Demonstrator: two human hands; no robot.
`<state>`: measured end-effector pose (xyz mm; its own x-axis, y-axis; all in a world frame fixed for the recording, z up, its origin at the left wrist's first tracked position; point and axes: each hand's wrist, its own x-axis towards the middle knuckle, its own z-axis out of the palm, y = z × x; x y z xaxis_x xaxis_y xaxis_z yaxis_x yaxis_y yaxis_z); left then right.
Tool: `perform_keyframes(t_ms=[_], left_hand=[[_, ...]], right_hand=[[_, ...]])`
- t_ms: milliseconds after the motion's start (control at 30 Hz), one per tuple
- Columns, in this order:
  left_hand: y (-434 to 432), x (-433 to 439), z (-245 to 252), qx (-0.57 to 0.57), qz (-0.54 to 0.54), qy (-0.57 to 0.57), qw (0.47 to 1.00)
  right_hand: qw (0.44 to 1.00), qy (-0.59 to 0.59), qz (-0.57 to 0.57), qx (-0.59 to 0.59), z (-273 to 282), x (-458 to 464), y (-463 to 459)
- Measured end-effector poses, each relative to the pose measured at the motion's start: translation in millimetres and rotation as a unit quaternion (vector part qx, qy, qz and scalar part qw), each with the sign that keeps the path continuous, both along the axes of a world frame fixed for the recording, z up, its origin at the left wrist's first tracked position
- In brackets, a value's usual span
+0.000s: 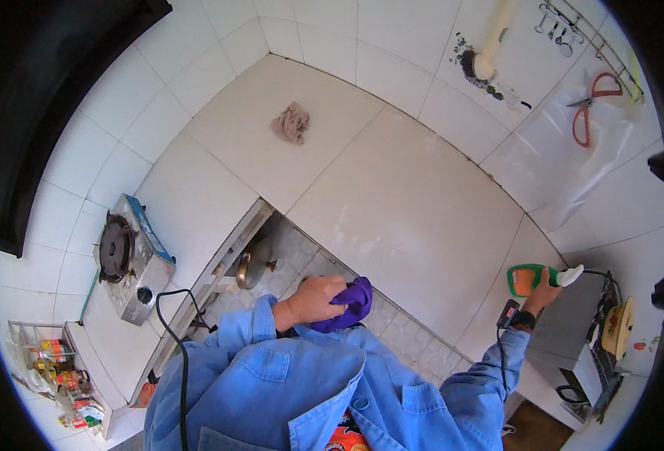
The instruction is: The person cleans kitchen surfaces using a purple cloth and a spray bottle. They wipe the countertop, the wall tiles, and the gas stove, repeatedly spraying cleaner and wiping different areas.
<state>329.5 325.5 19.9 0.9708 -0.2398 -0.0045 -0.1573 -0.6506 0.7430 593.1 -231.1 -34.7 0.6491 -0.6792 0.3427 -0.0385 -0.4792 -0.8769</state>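
A crumpled purple cloth (355, 304) is gripped in my left hand (315, 301), held in front of my body near the counter's front edge. At the right, my right hand (541, 293) is around a green spray bottle (520, 280) with an orange label and a white spray head (569, 275). The bottle is over the right end of the tiled countertop (405, 225), beside a grey appliance; whether it rests on the surface I cannot tell. A wadded brownish-pink cloth (292, 123) lies on the countertop towards the back corner.
A portable gas stove (134, 259) stands on the left counter, with a shelf of jars and bottles (64, 366) nearer me. A lidded pot (253, 264) sits below the counter. Scissors (588, 110) and a brush (481, 65) hang on the wall; a grey appliance (563, 315) is at right.
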Motion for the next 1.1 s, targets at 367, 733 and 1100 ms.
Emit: perform_keyframes(t_ms=[367, 733, 1100], left_hand=[[73.4, -13.2, -4.3, -0.058, 0.11, -0.029, 0.992], [137.4, 23.4, -20.4, -0.43, 0.268, 0.161, 0.847], [151.2, 53.9, -6.7, -0.474, 0.061, 0.223, 0.85]], right_hand=[[0.981, 0.107, 0.134, -0.086, -23.7, -99.4, 146.1], [0.689, 0.076, 0.715, -0.091, 54.4, -178.2, 515.4], [0.826, 0.119, 0.536, 0.127, 63.1, -196.4, 510.7]])
